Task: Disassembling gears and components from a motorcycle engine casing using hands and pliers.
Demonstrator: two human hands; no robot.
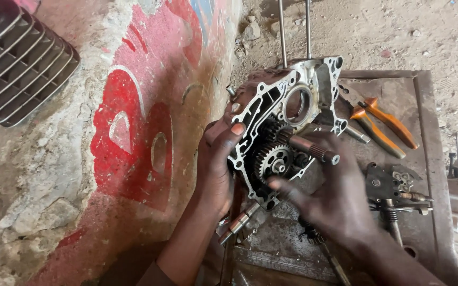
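An oily aluminium engine crankcase half [314, 79] stands tilted over a dirty metal tray [425, 106], with gears [272, 159] and a splined shaft [316, 149] showing inside it. My left hand [216, 159] grips the case's left rim, thumb on the edge. My right hand [329, 196] reaches in from below right, fingers spread against the gear cluster and under the shaft. Two long studs [283, 32] rise from the case's top.
Orange-handled pliers [382, 119] lie on the tray to the right. A small gear-shift part and shaft [396, 193] rest near my right wrist. A painted, crumbling wall [133, 132] runs along the left, with a finned cylinder [17, 58] at top left. Sandy ground lies beyond.
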